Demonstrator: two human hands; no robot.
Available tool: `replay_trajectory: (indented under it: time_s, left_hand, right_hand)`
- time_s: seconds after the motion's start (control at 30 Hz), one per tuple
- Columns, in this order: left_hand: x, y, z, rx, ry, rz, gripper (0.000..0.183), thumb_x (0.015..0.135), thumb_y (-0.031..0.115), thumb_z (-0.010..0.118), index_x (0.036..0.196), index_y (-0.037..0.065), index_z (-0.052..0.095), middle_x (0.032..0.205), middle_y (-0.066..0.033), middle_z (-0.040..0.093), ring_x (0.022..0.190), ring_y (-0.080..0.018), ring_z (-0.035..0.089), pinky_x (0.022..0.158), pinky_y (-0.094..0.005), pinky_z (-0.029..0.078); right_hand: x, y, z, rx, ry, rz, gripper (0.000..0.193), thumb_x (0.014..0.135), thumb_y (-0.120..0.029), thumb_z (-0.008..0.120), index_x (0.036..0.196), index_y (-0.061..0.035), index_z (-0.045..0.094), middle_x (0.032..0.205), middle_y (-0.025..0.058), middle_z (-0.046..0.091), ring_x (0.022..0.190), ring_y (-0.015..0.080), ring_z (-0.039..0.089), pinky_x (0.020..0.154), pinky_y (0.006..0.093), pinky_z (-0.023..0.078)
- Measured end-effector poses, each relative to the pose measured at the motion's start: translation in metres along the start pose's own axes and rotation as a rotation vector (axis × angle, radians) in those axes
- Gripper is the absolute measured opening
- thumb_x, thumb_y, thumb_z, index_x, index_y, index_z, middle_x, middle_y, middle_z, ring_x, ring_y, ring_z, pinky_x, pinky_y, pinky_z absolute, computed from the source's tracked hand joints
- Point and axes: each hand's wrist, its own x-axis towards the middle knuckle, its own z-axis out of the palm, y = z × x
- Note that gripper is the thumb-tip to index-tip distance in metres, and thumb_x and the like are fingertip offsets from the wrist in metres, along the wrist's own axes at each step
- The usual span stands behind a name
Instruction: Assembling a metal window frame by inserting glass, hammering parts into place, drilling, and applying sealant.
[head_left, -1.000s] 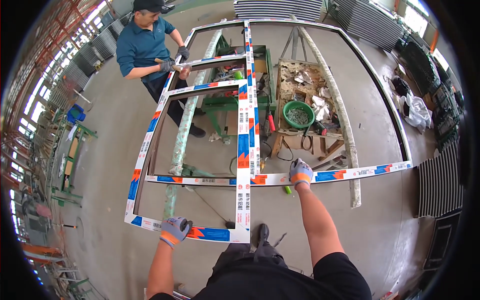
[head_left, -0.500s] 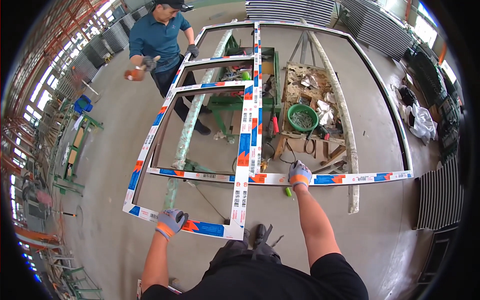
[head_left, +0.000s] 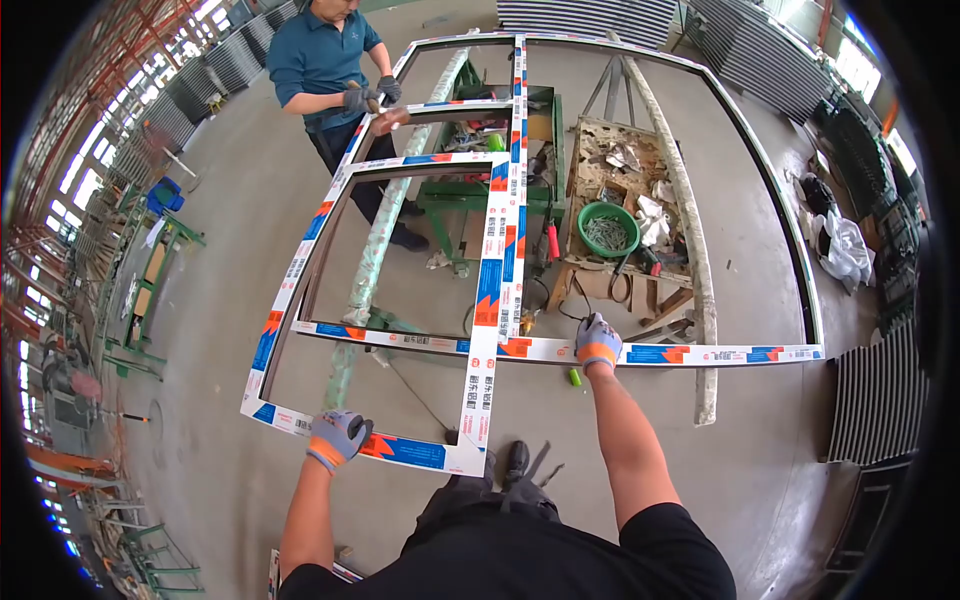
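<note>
Film-wrapped window sash [head_left: 487,290], presumably stiff, slippery, best held by opposite rails; clasped by left hand [head_left: 339,436], larger window frame [head_left: 670,355] by right hand [head_left: 597,341], fingers of both curled closed.

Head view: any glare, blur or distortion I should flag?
In the head view, fisheye distortion bows the large tape-covered frame; the head view's upper-right windows glare white; in the head view, the mallet in the co-worker's hand looks slightly smeared, while the gloved left hand and gloved right hand look sharp.

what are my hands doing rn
Left hand: closed on the smaller frame's near bar.
Right hand: on the larger frame's near bar; grip cannot be told.
</note>
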Motion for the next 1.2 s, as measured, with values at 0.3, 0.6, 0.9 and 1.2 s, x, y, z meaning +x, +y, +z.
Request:
replay_trajectory:
  time_s: [0.3,0.6,0.9,1.2]
  left_hand:
    - [0.0,0.002,-0.006,-0.054,0.037,0.029,0.024,0.085,0.033,0.061,0.078,0.011,0.066,0.081,-0.0107,0.068,0.08,-0.0333,0.064,0.07,-0.0439,0.05]
    - [0.003,-0.001,-0.001,-0.066,0.024,0.042,0.024,0.084,0.032,0.063,0.075,0.01,0.065,0.079,-0.0112,0.066,0.078,-0.0335,0.063,0.068,-0.0438,0.049]
    - [0.001,-0.01,0.01,-0.065,0.062,0.046,0.024,0.083,0.033,0.064,0.075,0.01,0.064,0.078,-0.0109,0.066,0.077,-0.0332,0.063,0.067,-0.0435,0.049]
    - [0.003,-0.002,0.0,-0.096,0.102,0.048,0.029,0.086,0.034,0.063,0.069,0.01,0.063,0.072,-0.012,0.065,0.072,-0.0341,0.063,0.063,-0.0453,0.047]
  right_hand:
    - [-0.002,-0.001,-0.004,0.009,-0.005,0.001,0.029,0.094,-0.033,0.05,0.096,-0.0075,0.062,0.089,0.0172,0.071,0.085,0.0363,0.069,0.076,0.0463,0.054]
    - [-0.003,0.002,0.0,-0.011,0.043,-0.02,0.028,0.094,-0.033,0.05,0.093,-0.008,0.063,0.087,0.017,0.071,0.082,0.0365,0.069,0.075,0.0462,0.054]
    - [-0.001,0.0,0.002,-0.009,0.057,-0.028,0.028,0.094,-0.033,0.051,0.093,-0.008,0.063,0.087,0.0166,0.071,0.082,0.0364,0.069,0.074,0.0458,0.054]
    - [-0.005,-0.004,-0.004,0.006,0.06,-0.031,0.027,0.093,-0.033,0.053,0.093,-0.0082,0.062,0.085,0.0163,0.071,0.082,0.0359,0.069,0.074,0.0457,0.054]
